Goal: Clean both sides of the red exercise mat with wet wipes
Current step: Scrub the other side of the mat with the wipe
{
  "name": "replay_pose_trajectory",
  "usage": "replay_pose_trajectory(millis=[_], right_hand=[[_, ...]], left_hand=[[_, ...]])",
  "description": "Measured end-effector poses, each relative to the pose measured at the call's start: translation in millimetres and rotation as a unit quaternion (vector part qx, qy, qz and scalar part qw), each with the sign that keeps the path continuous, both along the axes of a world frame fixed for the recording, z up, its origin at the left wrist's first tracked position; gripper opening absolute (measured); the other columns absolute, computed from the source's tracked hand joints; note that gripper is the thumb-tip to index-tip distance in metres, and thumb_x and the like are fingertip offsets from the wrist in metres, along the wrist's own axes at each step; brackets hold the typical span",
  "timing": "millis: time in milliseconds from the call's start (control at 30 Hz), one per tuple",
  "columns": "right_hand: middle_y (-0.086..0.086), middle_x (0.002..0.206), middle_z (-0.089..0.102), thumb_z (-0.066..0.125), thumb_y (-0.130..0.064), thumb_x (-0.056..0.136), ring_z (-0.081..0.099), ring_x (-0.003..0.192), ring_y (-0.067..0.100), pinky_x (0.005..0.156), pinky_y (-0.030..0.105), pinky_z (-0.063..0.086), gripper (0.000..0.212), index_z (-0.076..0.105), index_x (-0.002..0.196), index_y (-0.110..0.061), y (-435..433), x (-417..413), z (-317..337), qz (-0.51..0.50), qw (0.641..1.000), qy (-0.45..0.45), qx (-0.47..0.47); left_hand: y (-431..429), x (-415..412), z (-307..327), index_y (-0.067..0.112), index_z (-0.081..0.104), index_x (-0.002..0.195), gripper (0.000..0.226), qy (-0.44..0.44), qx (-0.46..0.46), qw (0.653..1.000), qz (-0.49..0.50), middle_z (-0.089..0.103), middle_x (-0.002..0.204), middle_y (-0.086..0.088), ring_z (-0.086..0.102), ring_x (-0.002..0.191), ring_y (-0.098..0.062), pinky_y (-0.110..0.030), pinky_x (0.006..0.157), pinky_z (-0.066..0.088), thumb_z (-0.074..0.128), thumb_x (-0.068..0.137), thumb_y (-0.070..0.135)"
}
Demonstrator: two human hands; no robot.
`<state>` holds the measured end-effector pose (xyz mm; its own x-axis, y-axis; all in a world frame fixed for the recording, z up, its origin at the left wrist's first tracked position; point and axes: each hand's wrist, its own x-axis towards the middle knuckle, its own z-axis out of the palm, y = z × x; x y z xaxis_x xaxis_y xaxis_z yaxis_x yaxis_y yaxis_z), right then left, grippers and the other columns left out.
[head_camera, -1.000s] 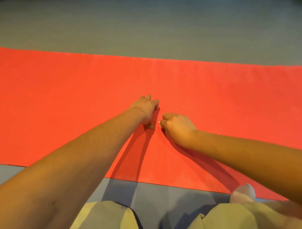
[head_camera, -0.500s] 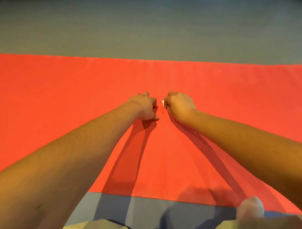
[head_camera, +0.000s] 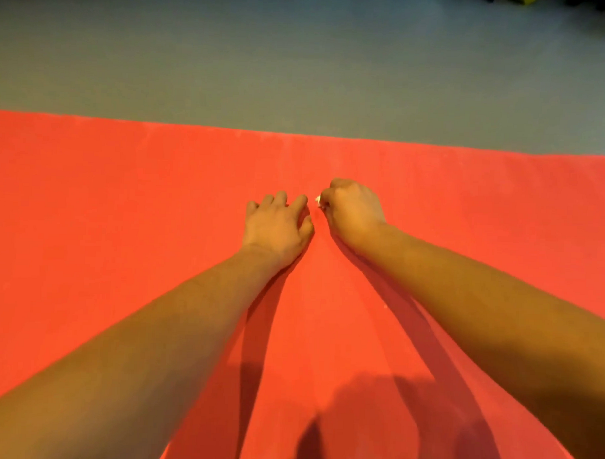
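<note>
The red exercise mat (head_camera: 123,206), a flat rectangular sheet, lies spread across the grey-green floor (head_camera: 299,74) and fills the lower two thirds of the frame from the left edge to the right edge. Its far edge runs straight across the frame just above mid-height, and its far right corner, slightly rounded, shows at the upper right. The surface is an even red-orange. A faint pale band runs down from the far edge near the centre, and a few pale specks lie along that edge. Long dark shadows of both forearms fall on the mat toward the bottom of the frame.

The small white wet wipe (head_camera: 318,199) sits at the centre of the frame, on or just above the mat surface. Only a small corner of it shows.

The right hand (head_camera: 353,210) is curled into a fist around the wipe, knuckles up, with the wipe protruding at the thumb side. The left hand (head_camera: 277,225) rests palm down on the mat just beside the right hand, fingers spread and slightly bent, holding nothing.

Dark, partly yellow-green objects (head_camera: 542,0) are cropped at the upper right and cannot be identified.
</note>
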<state>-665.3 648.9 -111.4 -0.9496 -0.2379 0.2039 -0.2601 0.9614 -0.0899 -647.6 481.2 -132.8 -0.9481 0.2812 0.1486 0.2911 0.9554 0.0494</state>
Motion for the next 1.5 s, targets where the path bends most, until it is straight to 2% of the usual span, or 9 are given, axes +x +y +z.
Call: replay_pose_trajectory(millis=[100, 167, 300, 400, 600, 767, 1000, 1167, 1500], right_hand=[[0.010, 0.096, 0.067, 0.060, -0.014, 0.086, 0.066, 0.089, 0.037, 0.066, 0.036, 0.046, 0.019, 0.076, 0.096, -0.015, 3.4, -43.1, 2.9, -0.020, 1.000, 0.012, 0.015], [0.012, 0.102, 0.068, 0.059, -0.013, 0.087, 0.066, 0.094, 0.037, 0.069, 0.036, 0.046, 0.021, 0.076, 0.100, -0.015, 7.9, -75.1, 3.5, -0.035, 0.999, 0.011, 0.027], [0.016, 0.109, 0.069, 0.060, -0.010, 0.087, 0.066, 0.099, 0.040, 0.076, 0.038, 0.050, 0.023, 0.075, 0.104, -0.012, 16.4, -138.4, 8.2, -0.066, 0.997, 0.006, 0.041], [0.018, 0.108, 0.071, 0.062, -0.007, 0.086, 0.067, 0.099, 0.040, 0.081, 0.041, 0.054, 0.023, 0.076, 0.103, -0.010, 16.6, -169.2, 15.4, -0.092, 0.995, -0.004, 0.028], [0.014, 0.105, 0.072, 0.062, -0.010, 0.085, 0.068, 0.096, 0.038, 0.076, 0.039, 0.054, 0.021, 0.077, 0.099, -0.014, 18.5, -145.4, 18.6, -0.078, 0.996, -0.023, 0.027], [0.011, 0.096, 0.067, 0.059, -0.012, 0.083, 0.065, 0.089, 0.037, 0.064, 0.037, 0.044, 0.017, 0.074, 0.090, -0.014, 25.4, -101.6, 0.2, -0.015, 0.999, 0.023, 0.031], [0.015, 0.113, 0.067, 0.058, -0.008, 0.088, 0.065, 0.102, 0.039, 0.079, 0.039, 0.051, 0.026, 0.074, 0.108, -0.010, 28.8, -160.1, 5.2, -0.077, 0.996, 0.012, 0.034], [0.015, 0.111, 0.067, 0.056, -0.006, 0.087, 0.066, 0.101, 0.039, 0.077, 0.039, 0.051, 0.027, 0.073, 0.106, -0.010, 30.4, -166.0, 4.1, -0.070, 0.996, 0.007, 0.060], [0.006, 0.086, 0.062, 0.056, -0.019, 0.084, 0.063, 0.084, 0.033, 0.061, 0.038, 0.046, 0.017, 0.072, 0.088, -0.017, 26.5, 6.8, 3.4, 0.088, 0.996, 0.014, -0.001]], left_hand=[[4.5, 0.5, -10.0, 0.026, 0.057, 0.111, 0.029, 0.046, 0.043, 0.998, 0.005, 0.052, 0.102, -0.006, 0.052, 0.099, -0.031, -0.045, 0.081, 0.036, 0.044, 0.094, 0.045], [4.4, -1.1, -18.0, 0.023, 0.058, 0.112, 0.031, 0.070, 0.060, 0.996, -0.004, 0.050, 0.112, -0.005, 0.050, 0.107, -0.030, -0.046, 0.088, 0.038, 0.045, 0.093, 0.044], [3.4, -8.4, -24.9, 0.022, 0.054, 0.138, 0.052, 0.044, 0.087, 0.995, -0.024, 0.045, 0.153, -0.007, 0.038, 0.142, -0.027, -0.056, 0.117, 0.029, 0.042, 0.093, 0.045], [3.3, -10.4, -25.4, 0.029, 0.047, 0.149, 0.058, 0.014, 0.100, 0.995, -0.028, 0.039, 0.161, -0.005, 0.030, 0.149, -0.025, -0.060, 0.122, 0.022, 0.039, 0.094, 0.044], [3.1, -8.2, -19.2, 0.032, 0.049, 0.148, 0.058, 0.003, 0.098, 0.995, -0.022, 0.039, 0.162, -0.005, 0.030, 0.148, -0.025, -0.060, 0.122, 0.023, 0.038, 0.093, 0.044], [2.8, -9.6, -20.4, 0.032, 0.049, 0.149, 0.059, 0.008, 0.089, 0.996, -0.021, 0.040, 0.161, -0.006, 0.032, 0.148, -0.025, -0.059, 0.121, 0.024, 0.036, 0.093, 0.044], [3.0, -9.8, -23.6, 0.032, 0.050, 0.149, 0.059, 0.016, 0.087, 0.996, -0.014, 0.041, 0.160, -0.005, 0.034, 0.147, -0.025, -0.058, 0.121, 0.025, 0.040, 0.092, 0.045], [2.7, -11.3, -21.4, 0.031, 0.053, 0.147, 0.060, 0.019, 0.084, 0.996, -0.016, 0.044, 0.158, -0.006, 0.037, 0.145, -0.027, -0.056, 0.119, 0.028, 0.041, 0.090, 0.047], [1.9, -10.6, -16.9, 0.023, 0.058, 0.130, 0.050, 0.042, 0.120, 0.992, -0.019, 0.056, 0.134, -0.003, 0.051, 0.125, -0.029, -0.045, 0.102, 0.041, 0.052, 0.085, 0.045]])
